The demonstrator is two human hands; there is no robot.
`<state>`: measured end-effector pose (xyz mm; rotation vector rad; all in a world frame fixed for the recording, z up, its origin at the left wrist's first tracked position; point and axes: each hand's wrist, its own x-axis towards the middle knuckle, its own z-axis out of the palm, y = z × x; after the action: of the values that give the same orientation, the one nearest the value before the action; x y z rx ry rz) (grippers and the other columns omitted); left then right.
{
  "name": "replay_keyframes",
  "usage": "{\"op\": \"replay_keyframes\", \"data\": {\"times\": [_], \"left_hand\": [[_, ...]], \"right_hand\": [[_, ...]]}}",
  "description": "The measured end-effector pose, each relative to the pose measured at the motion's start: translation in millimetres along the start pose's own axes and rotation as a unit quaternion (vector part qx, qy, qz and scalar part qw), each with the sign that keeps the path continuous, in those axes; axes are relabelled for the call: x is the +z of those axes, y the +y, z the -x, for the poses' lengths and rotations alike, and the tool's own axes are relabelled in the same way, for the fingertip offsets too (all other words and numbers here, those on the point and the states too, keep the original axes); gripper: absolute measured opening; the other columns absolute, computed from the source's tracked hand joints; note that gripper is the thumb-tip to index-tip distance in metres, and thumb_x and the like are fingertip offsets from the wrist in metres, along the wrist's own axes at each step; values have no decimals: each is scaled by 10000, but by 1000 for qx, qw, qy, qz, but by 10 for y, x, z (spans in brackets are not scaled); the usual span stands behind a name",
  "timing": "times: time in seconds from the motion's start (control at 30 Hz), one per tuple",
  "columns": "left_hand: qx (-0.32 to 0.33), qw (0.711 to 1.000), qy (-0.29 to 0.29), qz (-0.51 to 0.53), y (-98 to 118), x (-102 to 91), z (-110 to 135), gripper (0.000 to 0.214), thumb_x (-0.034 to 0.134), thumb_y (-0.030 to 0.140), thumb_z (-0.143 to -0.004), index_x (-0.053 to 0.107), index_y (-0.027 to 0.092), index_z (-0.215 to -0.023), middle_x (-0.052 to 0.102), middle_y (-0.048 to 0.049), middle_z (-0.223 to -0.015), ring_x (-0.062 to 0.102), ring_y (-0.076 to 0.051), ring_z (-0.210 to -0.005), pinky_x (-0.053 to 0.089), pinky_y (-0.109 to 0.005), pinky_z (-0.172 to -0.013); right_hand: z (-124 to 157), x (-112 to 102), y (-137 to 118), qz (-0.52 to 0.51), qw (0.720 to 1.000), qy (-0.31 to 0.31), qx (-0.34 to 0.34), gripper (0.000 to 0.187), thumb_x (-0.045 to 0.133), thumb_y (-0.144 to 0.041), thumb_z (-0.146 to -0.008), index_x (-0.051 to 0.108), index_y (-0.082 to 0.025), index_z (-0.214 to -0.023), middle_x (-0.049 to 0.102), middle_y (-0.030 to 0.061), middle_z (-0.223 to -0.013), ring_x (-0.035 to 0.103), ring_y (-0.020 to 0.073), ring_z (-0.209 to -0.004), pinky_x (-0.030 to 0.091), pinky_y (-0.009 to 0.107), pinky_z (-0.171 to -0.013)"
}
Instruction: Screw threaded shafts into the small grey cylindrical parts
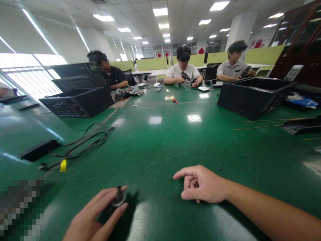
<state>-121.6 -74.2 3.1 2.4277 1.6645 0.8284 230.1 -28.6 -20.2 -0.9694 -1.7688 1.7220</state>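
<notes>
My left hand [97, 214] rests low on the green table [160, 144], its fingers closed around a small dark part with a round metal end [118, 198]. I cannot name this part more exactly. My right hand [203, 184] lies on the table to the right of it, fingers curled in loosely and the index finger pointing left. Nothing shows inside the right hand.
Black computer cases [77, 100] stack at the left and another open case [253, 95] sits at the right. A tangle of black cables [85, 140] with a yellow tag lies left. A red screwdriver [176, 101] lies mid-table. Three people work at the far end.
</notes>
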Motion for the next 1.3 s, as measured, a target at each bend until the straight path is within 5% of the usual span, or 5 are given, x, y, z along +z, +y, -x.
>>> {"op": "replay_keyframes", "data": {"times": [0.1,0.27,0.53,0.97,1.3], "left_hand": [[42,985,-151,68,504,272,-413,321,611,318,-919,626,299,-1239,696,-15,-1149,681,-180,-1003,556,-255,-879],[68,967,-182,163,984,621,-907,393,671,139,-793,607,255,-1163,694,-5,-1027,655,-178,-908,520,-293,-827],[106,941,-177,267,837,710,-834,276,634,155,-872,627,237,-1136,672,-30,-1063,620,-178,-981,481,-318,-883],[82,943,-154,285,844,788,-805,257,655,216,-902,648,228,-1159,695,-38,-1066,637,-180,-982,497,-319,-887],[91,944,-155,276,876,783,-785,267,635,217,-916,645,219,-1182,690,-63,-1088,642,-193,-1006,520,-334,-908]], "right_hand": [[13,-12,38,92,988,90,-89,542,806,-278,-745,629,-173,-1246,674,10,-875,571,71,-555,448,181,-530],[33,-34,58,221,945,188,-149,556,802,-253,-722,609,-203,-1241,684,7,-933,559,82,-550,481,241,-623],[31,13,10,287,927,185,-154,408,781,-248,-731,653,-216,-1118,660,11,-905,565,129,-637,441,244,-598],[27,-1,43,276,921,193,-195,239,703,-231,-854,717,-202,-1091,700,30,-917,511,98,-565,428,232,-578],[26,-14,38,296,911,209,-196,138,700,-228,-867,753,-202,-991,725,30,-833,616,144,-676,468,250,-662]]}}
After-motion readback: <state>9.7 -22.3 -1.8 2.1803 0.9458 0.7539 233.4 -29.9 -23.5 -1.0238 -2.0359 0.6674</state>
